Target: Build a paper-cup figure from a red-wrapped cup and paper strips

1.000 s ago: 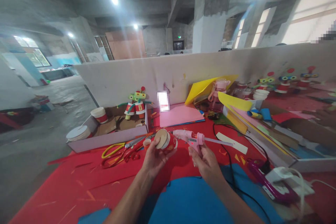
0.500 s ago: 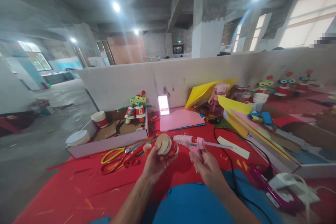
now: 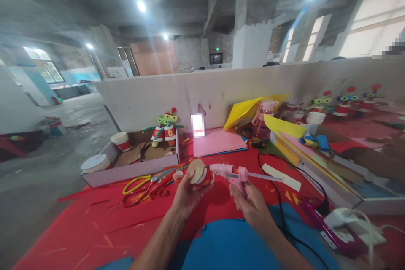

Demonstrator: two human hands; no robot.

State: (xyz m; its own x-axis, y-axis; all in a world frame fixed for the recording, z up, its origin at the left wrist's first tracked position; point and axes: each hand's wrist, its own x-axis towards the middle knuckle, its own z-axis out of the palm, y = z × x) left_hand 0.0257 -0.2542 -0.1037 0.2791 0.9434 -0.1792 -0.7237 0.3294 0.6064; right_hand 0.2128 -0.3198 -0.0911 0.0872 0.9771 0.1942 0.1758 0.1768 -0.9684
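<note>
In my left hand point(image 3: 186, 194) is a small red and white paper cup point(image 3: 209, 180), lying on its side. A round brown cardboard disc point(image 3: 196, 171) covers the end toward me. My right hand point(image 3: 249, 203) is wrapped around the handle of a pink hot glue gun point(image 3: 225, 171), and a clear glue stick point(image 3: 265, 176) juts from its back. The gun's nozzle points left at the cup, close to the disc's edge; whether it touches cannot be made out. Left of the cup lie scissors with yellow handles point(image 3: 136, 183) and a pair with red handles point(image 3: 134, 199).
A shallow box point(image 3: 133, 171) at the left holds cups and robot figures point(image 3: 169, 132). Pink sheets point(image 3: 218, 142) lie ahead. A black cord point(image 3: 278, 196) runs beside my right hand, near a purple power strip point(image 3: 332, 230). Another box point(image 3: 338, 190) stands right.
The view has shifted slightly. My hands, the cup and the glue gun stay in almost the same position relative to each other.
</note>
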